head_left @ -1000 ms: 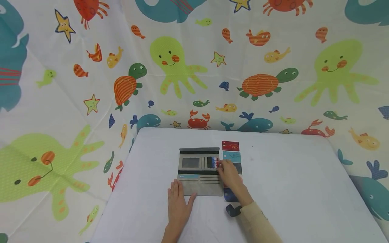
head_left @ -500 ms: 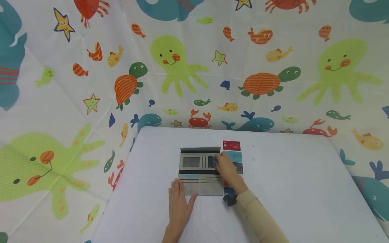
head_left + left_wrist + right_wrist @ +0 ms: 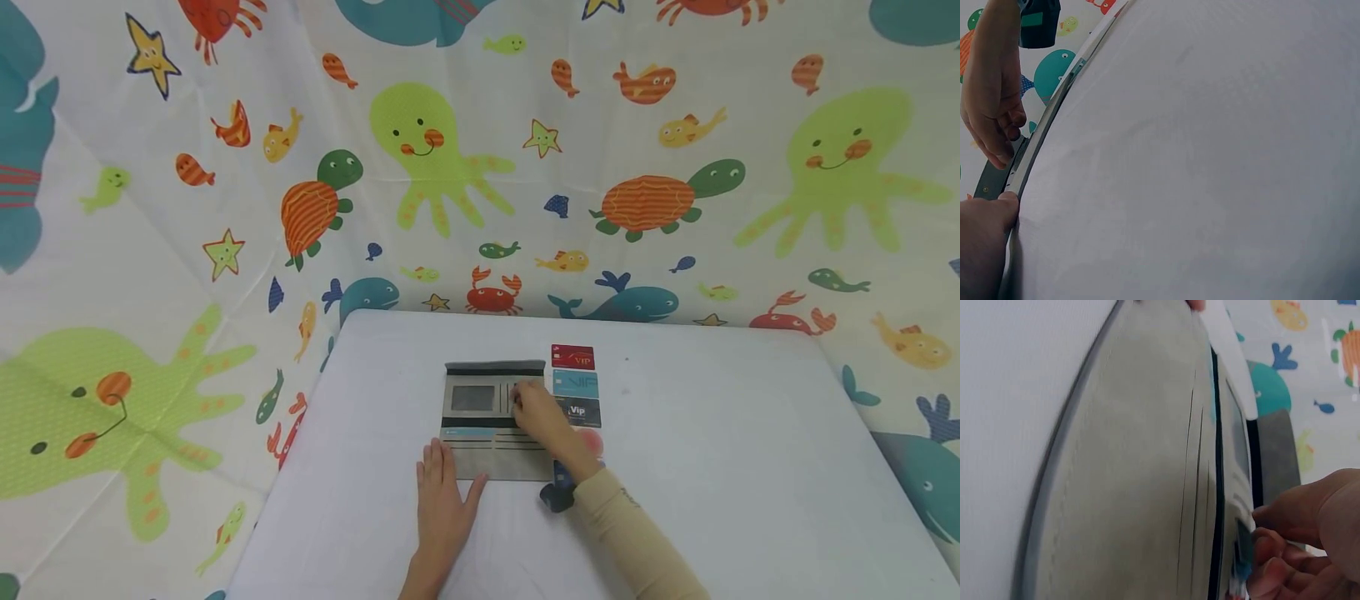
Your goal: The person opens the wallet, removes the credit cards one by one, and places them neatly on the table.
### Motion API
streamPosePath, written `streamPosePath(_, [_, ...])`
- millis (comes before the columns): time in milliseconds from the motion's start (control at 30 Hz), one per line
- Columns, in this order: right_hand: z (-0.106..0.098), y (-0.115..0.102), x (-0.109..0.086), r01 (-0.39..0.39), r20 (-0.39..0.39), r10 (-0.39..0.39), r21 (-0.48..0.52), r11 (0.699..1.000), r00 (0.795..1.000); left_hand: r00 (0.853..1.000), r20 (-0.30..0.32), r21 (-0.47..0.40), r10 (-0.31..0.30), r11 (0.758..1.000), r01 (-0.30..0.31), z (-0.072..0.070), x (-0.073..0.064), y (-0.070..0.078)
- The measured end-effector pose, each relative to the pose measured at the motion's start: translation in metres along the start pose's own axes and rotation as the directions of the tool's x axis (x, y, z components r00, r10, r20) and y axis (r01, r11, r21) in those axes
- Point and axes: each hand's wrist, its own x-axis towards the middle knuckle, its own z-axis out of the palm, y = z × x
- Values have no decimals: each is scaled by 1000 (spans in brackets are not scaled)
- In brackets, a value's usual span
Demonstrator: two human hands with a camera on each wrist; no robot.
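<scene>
A grey bifold wallet [image 3: 480,463] lies spread out flat, with a clear window and slots in its far half. My left hand [image 3: 442,500] rests flat with straight fingers at the wallet's near left corner. Over the far right part, my right hand [image 3: 543,417] has curled fingers at the slots. In the right wrist view, its thumb and fingers pinch a small card [image 3: 1243,550] with dark and blue parts, at the slot; the head view hides most of it. A light blue card [image 3: 467,433] shows in a near-half slot.
Right of the wallet runs a column of cards: a red VIP card [image 3: 573,357], a light blue one [image 3: 576,384], a black one [image 3: 579,412], a pinkish one [image 3: 591,442] and a dark blue one [image 3: 562,476], partly under my right forearm. A patterned sheet hangs behind the table.
My right hand has moved left across the wallet's far half, over the slots, and now covers the card there. More of the black card shows. My left hand has stayed in place.
</scene>
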Motion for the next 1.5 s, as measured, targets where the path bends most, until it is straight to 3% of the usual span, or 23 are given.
streamPosePath(200, [5,-10,-1,93,57,-93,5,996,994,1000,-7,-8,15,1000,-15,-1,0,0])
streamPosePath(667, [19,-26,-6,169,214,-160,-26,985,964,1000,-7,5,14,1000,-14,-2,1,2])
streamPosePath(933, [19,-35,-7,250,219,-234,-49,967,947,1000,-11,10,17,1000,-17,-2,2,2])
streamPosePath(1233, [20,-38,-8,233,234,-214,-55,971,949,999,-42,22,35,999,-34,2,2,-1])
streamPosePath(1500, [23,-44,-17,178,186,-161,-81,981,969,1000,-22,18,21,1000,-20,-2,0,1])
